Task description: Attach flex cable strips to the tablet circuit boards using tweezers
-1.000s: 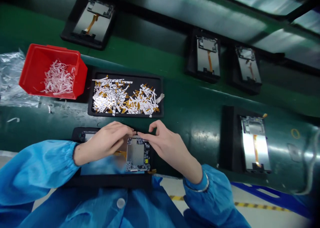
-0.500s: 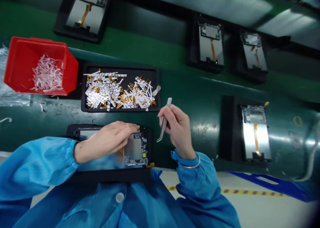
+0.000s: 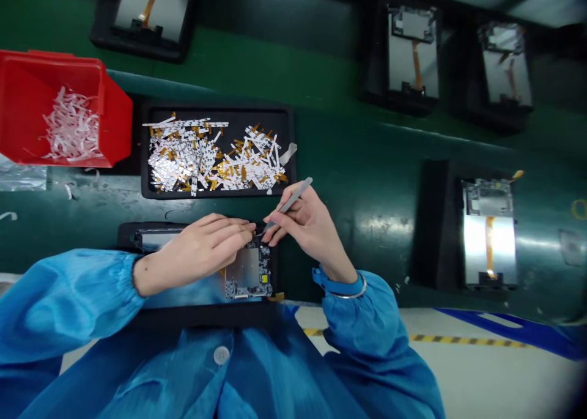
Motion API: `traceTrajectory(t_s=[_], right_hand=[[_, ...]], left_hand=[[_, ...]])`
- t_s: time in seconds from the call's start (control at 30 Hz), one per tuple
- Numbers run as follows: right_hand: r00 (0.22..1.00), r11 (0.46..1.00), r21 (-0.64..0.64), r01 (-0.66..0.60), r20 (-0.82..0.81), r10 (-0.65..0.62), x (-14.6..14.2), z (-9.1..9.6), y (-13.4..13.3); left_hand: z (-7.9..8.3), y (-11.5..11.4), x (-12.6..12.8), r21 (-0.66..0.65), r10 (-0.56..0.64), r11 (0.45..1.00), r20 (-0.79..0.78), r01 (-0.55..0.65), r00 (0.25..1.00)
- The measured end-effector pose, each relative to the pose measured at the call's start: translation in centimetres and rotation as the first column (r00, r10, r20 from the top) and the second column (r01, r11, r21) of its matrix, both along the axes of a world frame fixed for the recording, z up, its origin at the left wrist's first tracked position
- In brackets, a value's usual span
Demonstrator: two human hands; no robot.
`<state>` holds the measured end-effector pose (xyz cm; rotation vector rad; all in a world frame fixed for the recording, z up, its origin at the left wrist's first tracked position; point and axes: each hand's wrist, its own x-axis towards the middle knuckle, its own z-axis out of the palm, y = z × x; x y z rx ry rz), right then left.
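Note:
My left hand [image 3: 213, 241] lies across an opened tablet [image 3: 183, 292], palm down, fingers together. Its fingertips meet at the far edge of the circuit board [image 3: 243, 268]; whatever they pinch there is hidden. Grey tweezers [image 3: 293, 197] are gripped in my right hand [image 3: 305, 223], slanting down so their tips reach the board's far corner beside my left fingertips. Those tips are partly covered by fingers. The tablet rests on a black holder [image 3: 126, 235], and a small orange tab [image 3: 276, 297] sticks out at its near right corner.
Beyond the tablet, a black tray [image 3: 293, 116] holds many white and orange flex strips [image 3: 183, 159]. A red bin [image 3: 120, 122] with white paper shreds [image 3: 73, 128] stands at left. Other opened tablets [image 3: 490, 241] sit on black holders at right and along the back.
My right hand has moved left with the tweezers, bringing their tips to the board by my left fingertips. My left hand stays on the tablet. The view has shifted slightly.

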<state>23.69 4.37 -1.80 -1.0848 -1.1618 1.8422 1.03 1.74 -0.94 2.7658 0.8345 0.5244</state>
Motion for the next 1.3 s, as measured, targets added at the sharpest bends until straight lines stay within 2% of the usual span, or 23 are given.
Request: traceTrajectory(t_s=[0.13, 0.3, 0.57, 0.7, 0.8, 0.87, 0.93, 1.03, 1.1, 1.17, 1.3], right_hand=[[0.999, 0.999, 0.013, 0.042, -0.003, -0.042, -0.1, -0.1, -0.1], [0.999, 0.999, 0.012, 0.037, 0.017, -0.037, -0.1, -0.2, -0.2], [0.996, 0.990, 0.128, 0.050, 0.065, -0.059, -0.3, 0.2, -0.5], [0.994, 0.990, 0.138, 0.038, 0.099, -0.052, -0.6, 0.5, -0.5], [0.969, 0.960, 0.226, 0.166, 0.141, -0.201, -0.2, 1.1, -1.2], [0.916, 0.890, 0.352, 0.291, 0.164, -0.365, 0.7, 1.7, -2.5], [0.869, 0.843, 0.425, 0.330, 0.212, -0.447, 1.9, 2.2, -4.4], [0.831, 0.898, 0.397, 0.190, 0.422, -0.362, 3.3, 2.2, -8.3], [0.795, 0.931, 0.344, 0.119, 0.528, -0.297, 3.1, 1.5, -11.1], [0.806, 0.943, 0.274, 0.191, 0.505, -0.310, 2.1, 0.6, -13.4], [0.814, 0.886, 0.208, 0.414, 0.352, -0.462, -0.7, -1.3, -16.2]], left_hand=[[0.6, -0.3, -0.3, -0.030, 0.037, 0.999, 0.002, -0.037, 0.999], [1.1, -1.1, -0.9, -0.001, 0.009, 1.000, -0.017, -0.009, 1.000], [0.6, -1.5, -0.9, 0.009, 0.038, 0.999, -0.076, -0.038, 0.996], [0.8, -1.5, -0.7, 0.073, -0.006, 0.997, -0.144, 0.017, 0.990], [1.3, -1.4, -0.6, 0.178, -0.047, 0.980, -0.222, 0.088, 0.974], [1.7, -1.3, -0.6, 0.226, -0.067, 0.966, -0.249, 0.125, 0.966], [2.0, -1.2, -0.5, 0.233, -0.080, 0.962, -0.259, 0.142, 0.963], [2.2, -1.4, 0.1, 0.196, -0.063, 0.974, -0.239, 0.112, 0.969], [2.0, -1.9, 0.9, 0.126, -0.065, 0.988, -0.177, 0.088, 0.982], [1.5, -2.3, 1.9, 0.020, -0.092, 0.995, -0.121, 0.095, 0.988], [0.5, -2.5, 3.4, -0.146, -0.138, 0.981, -0.069, 0.127, 0.988]])
